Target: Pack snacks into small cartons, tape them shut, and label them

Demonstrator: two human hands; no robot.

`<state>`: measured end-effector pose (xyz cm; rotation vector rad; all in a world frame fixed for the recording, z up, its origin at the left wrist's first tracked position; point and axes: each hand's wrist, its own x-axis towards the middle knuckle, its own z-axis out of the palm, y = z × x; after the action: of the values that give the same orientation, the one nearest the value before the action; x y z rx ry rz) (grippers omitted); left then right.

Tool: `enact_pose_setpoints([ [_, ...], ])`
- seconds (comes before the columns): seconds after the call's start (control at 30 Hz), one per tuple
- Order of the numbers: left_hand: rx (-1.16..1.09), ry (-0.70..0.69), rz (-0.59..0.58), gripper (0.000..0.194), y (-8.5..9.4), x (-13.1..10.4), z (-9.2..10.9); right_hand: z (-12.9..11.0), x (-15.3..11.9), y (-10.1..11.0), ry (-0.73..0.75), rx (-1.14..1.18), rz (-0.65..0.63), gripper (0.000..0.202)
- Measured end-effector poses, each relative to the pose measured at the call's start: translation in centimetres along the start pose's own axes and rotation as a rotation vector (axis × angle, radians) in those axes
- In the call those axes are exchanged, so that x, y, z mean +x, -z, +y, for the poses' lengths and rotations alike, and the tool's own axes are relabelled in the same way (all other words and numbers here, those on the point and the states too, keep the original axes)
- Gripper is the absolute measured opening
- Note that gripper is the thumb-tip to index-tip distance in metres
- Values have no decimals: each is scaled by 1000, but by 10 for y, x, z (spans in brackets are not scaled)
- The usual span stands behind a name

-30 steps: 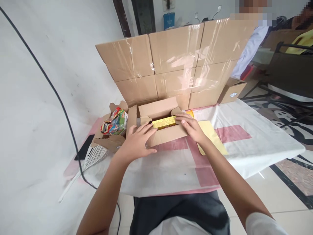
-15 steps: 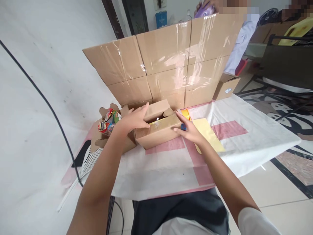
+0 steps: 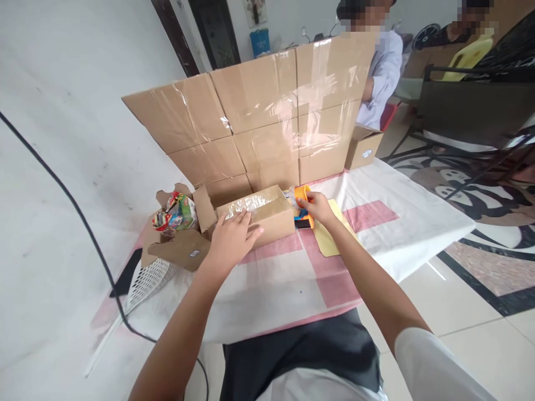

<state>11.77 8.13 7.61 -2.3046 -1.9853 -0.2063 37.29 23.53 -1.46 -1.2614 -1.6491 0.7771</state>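
Observation:
A brown cardboard box (image 3: pixel 273 223) lies on the table in front of me, its long top flaps down and a shiny strip of clear film along the top. My left hand (image 3: pixel 234 236) rests on the box's near left part, fingers spread. At the box's right end, my right hand (image 3: pixel 320 209) has its fingers closed on an orange and blue tape dispenser (image 3: pixel 301 193). Part of the dispenser is hidden by the fingers. Beneath that hand lies a yellow sheet (image 3: pixel 326 239).
An open carton (image 3: pixel 179 248) with colourful snack packets (image 3: pixel 179 213) stands left. Behind rises a tall wall of taped cardboard (image 3: pixel 263 122). A smaller box (image 3: pixel 363 147) sits at the table's far right. A white racket-like mesh (image 3: pixel 146 278) lies left; a person (image 3: pixel 382 78) is beyond.
The box's raised flap has come down. My right hand has gone from the box's end to the tape dispenser and gripped it. My left hand has shifted nearer over the box. The view has turned slightly.

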Motion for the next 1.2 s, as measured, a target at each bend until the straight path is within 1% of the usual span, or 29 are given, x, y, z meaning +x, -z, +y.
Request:
enact_pose_setpoints([
  [0.03, -11, -5, 69, 53, -2, -2, 4, -4, -8, 6, 32, -8, 52, 46],
  [0.1, -114, -39, 253, 44, -3, -8, 17, -15, -27, 23, 99, -22, 152, 43],
  [0.17, -343, -62, 430, 31, -4, -14, 38, -28, -48, 43, 231, -31, 228, 39],
  [0.2, -501, -57, 463, 27, -5, -16, 50, -35, -59, 52, 325, -36, 253, 37],
  [0.23, -675, -43, 443, 25, -5, -17, 63, -43, -69, 60, 428, -42, 269, 34],
  [0.27, -846, -31, 368, 26, -7, -16, 75, -51, -78, 67, 534, -48, 276, 31],
  [0.33, -1130, -39, 115, 35, -10, -9, 94, -66, -94, 77, 693, -64, 263, 26],
  [0.37, -1226, -63, -12, 37, -12, -4, 100, -71, -100, 79, 745, -76, 246, 25],
  [0.4, -1292, -90, -107, 37, -15, 1, 105, -76, -106, 81, 783, -90, 229, 25],
  [0.43, -1334, -112, -165, 35, -16, 6, 107, -78, -110, 82, 809, -107, 217, 25],
  [0.47, -1361, -126, -188, 33, -18, 10, 108, -79, -113, 83, 823, -126, 216, 26],
  [0.53, -1382, -133, -154, 31, -20, 12, 107, -78, -117, 82, 829, -168, 244, 27],
  [0.6, -1397, -133, -97, 28, -20, 8, 106, -74, -119, 80, 807, -207, 313, 28],
  [0.63, -1417, -127, -96, 28, -19, 5, 106, -72, -119, 79, 787, -226, 359, 28],
  [0.73, -1501, -57, -190, 35, -17, -9, 108, -68, -118, 73, 706, -276, 485, 32],
  [0.77, -1526, -13, -208, 40, -15, -13, 108, -67, -118, 71, 682, -285, 509, 32],
  [0.8, -1532, 26, -201, 45, -14, -17, 109, -67, -118, 69, 662, -287, 523, 32],
  [0.87, -1487, 69, -138, 44, -13, -23, 108, -67, -119, 66, 644, -269, 528, 31],
  [0.97, -1348, 65, -70, 26, -13, -26, 104, -68, -120, 61, 647, -235, 525, 31],
  [1.03, -1301, 68, -26, 21, -16, -26, 101, -68, -120, 57, 650, -227, 515, 31],
  [1.1, -1311, 70, -2, 21, -19, -25, 97, -68, -119, 55, 644, -224, 509, 32],
  [1.13, -1335, 73, -9, 23, -21, -25, 95, -67, -119, 54, 633, -219, 509, 32],
  [1.2, -1403, 99, -54, 36, -24, -25, 91, -67, -118, 54, 602, -199, 515, 31],
])
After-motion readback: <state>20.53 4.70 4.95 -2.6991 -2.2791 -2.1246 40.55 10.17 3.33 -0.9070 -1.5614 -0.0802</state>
